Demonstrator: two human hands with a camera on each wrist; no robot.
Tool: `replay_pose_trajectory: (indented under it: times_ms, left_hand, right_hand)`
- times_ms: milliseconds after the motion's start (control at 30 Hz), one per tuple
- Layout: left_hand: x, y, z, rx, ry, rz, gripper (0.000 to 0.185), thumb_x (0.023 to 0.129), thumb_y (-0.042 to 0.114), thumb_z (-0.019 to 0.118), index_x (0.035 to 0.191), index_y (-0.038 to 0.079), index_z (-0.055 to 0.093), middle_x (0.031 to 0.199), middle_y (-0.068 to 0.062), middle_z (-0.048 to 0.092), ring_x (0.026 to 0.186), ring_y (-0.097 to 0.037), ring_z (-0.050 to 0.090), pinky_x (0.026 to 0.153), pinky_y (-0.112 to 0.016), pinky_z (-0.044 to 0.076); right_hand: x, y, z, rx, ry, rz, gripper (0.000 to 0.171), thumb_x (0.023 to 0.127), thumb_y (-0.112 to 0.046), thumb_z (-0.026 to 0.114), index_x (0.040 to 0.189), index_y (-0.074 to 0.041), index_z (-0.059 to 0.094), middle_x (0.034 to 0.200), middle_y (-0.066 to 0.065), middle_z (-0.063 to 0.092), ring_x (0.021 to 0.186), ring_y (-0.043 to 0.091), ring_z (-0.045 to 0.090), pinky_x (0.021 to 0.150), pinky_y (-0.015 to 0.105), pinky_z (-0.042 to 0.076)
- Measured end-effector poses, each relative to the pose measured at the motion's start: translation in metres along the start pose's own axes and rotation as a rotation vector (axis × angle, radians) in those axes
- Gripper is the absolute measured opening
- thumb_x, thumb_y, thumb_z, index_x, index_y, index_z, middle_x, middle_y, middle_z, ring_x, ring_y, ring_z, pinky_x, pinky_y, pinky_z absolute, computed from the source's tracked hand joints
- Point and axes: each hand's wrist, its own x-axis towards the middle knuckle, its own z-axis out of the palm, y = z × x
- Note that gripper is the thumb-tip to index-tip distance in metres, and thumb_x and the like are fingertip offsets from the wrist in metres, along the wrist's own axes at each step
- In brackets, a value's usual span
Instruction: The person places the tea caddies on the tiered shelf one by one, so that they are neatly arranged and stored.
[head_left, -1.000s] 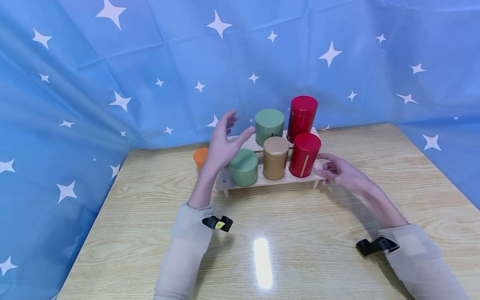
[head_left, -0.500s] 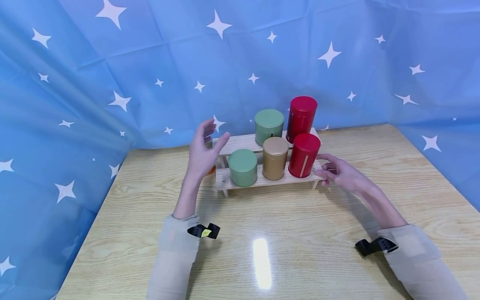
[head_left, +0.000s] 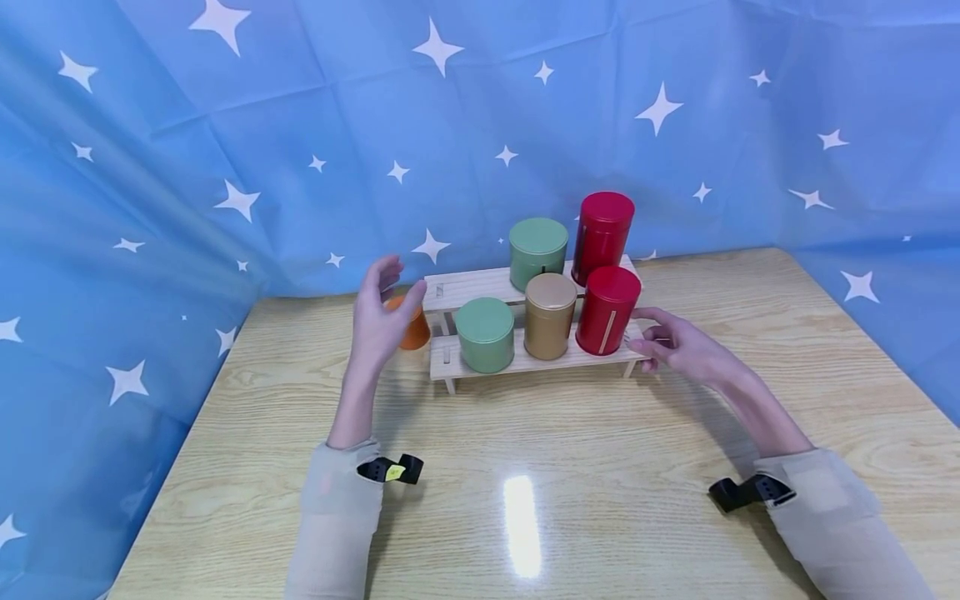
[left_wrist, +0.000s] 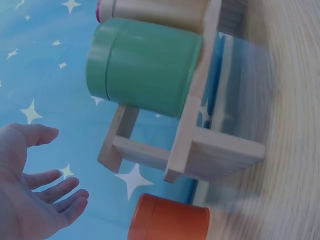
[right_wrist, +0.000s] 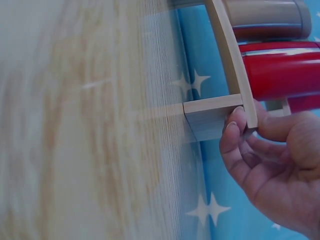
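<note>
My right hand (head_left: 678, 343) pinches the right end of a two-step wooden rack (head_left: 525, 360), thumb above the lower board and fingers beneath, as the right wrist view shows. My left hand (head_left: 380, 321) hovers with spread, relaxed fingers at the rack's left, holding nothing. Close beside it an orange canister (head_left: 415, 333) stands on the table. On the lower step are a green canister (head_left: 486, 336), a gold canister (head_left: 550, 317) and a red canister (head_left: 609, 310). The upper step bears another green canister (head_left: 538, 252) and a taller red canister (head_left: 603, 237).
The wood-grain table (head_left: 570, 475) extends in front of the rack and to both sides. A blue cloth with white stars (head_left: 360, 100) hangs behind and along the left. Both forearms wear light sleeves with black wrist devices (head_left: 390, 470).
My left hand has moved left and a little toward me, from over the rack's left end to beside it, uncovering the orange canister. My right hand keeps its grip on the rack.
</note>
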Motion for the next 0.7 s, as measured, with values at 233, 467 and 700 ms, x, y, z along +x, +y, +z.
replay_pose_trajectory:
  times_ms: [233, 467, 700]
  left_hand:
    - [0.0, -0.008, -0.006, 0.063, -0.003, -0.044, 0.056, 0.083, 0.015, 0.066, 0.134, 0.011, 0.041, 0.129, -0.005, 0.047, 0.118, -0.02, 0.042, 0.1, -0.031, 0.032]
    - [0.0, -0.024, -0.012, 0.13, 0.009, -0.066, 0.061, 0.081, 0.017, 0.068, 0.135, 0.011, 0.04, 0.131, -0.005, 0.045, 0.12, -0.021, 0.04, 0.102, -0.036, 0.031]
    - [-0.001, -0.043, -0.014, 0.189, -0.079, -0.123, 0.07, 0.083, 0.022, 0.068, 0.14, 0.005, 0.031, 0.139, -0.014, 0.036, 0.126, -0.029, 0.033, 0.103, -0.04, 0.029]
  right_hand:
    - [0.0, -0.001, 0.001, 0.006, -0.003, -0.002, 0.064, 0.089, -0.02, 0.059, 0.14, -0.005, 0.024, 0.094, 0.022, 0.048, 0.076, 0.035, 0.06, 0.073, 0.036, 0.052]
    - [-0.001, -0.003, 0.001, 0.001, -0.002, 0.008, 0.066, 0.089, -0.02, 0.059, 0.142, -0.006, 0.022, 0.095, 0.022, 0.047, 0.077, 0.035, 0.06, 0.073, 0.037, 0.052]
    - [-0.001, -0.004, 0.0, -0.016, 0.0, 0.012, 0.066, 0.089, -0.022, 0.059, 0.142, -0.005, 0.022, 0.096, 0.022, 0.047, 0.077, 0.035, 0.06, 0.073, 0.036, 0.052]
